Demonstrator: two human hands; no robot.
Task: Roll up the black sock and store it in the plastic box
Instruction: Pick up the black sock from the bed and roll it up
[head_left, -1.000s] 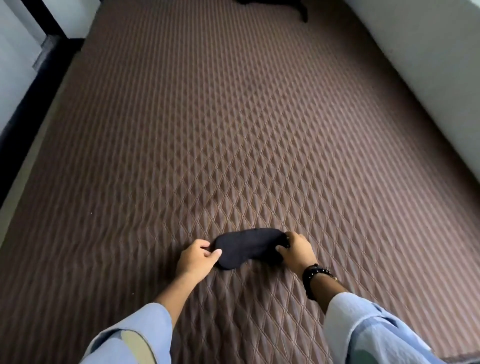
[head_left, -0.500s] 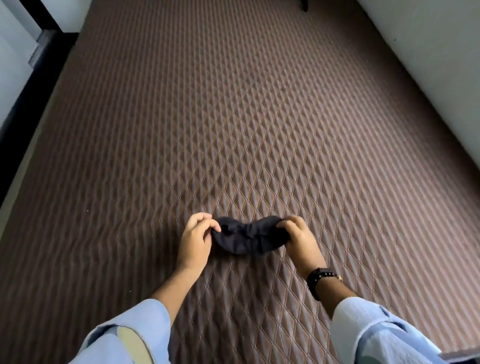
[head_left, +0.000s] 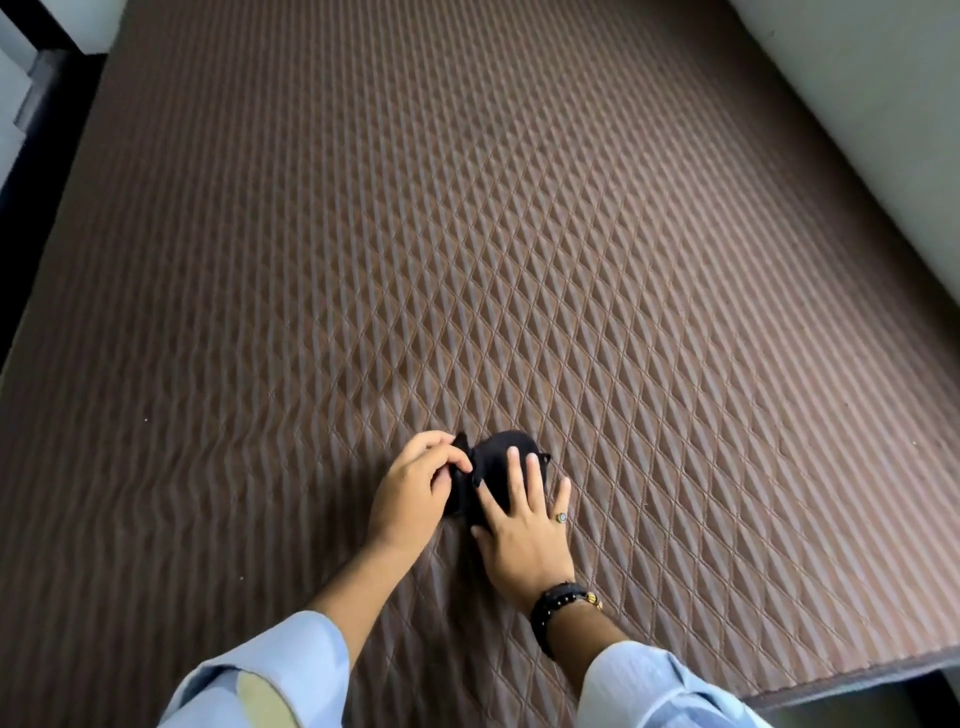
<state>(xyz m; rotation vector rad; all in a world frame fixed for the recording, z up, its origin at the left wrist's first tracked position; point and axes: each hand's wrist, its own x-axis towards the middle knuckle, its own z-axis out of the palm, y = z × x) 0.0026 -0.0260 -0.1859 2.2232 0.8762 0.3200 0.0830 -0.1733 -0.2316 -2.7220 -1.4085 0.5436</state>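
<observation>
The black sock (head_left: 493, 457) lies bunched into a short lump on the brown quilted mattress (head_left: 467, 234), near its front edge. My left hand (head_left: 415, 493) pinches the sock's left end between thumb and fingers. My right hand (head_left: 524, 525) lies flat on top of the sock with fingers spread, pressing it down; it wears a ring and a dark beaded bracelet. Much of the sock is hidden under both hands. No plastic box is in view.
A pale wall (head_left: 857, 104) runs along the mattress's right side. The mattress's front right edge (head_left: 857, 680) drops off to a dark floor. Along the left side there is a dark gap (head_left: 31, 182) and a white surface. Light blue sleeves cover both forearms.
The sock went from stretched flat between both hands to folded into a short lump. My right hand let go of its end and now presses flat on top; my left hand still pinches it.
</observation>
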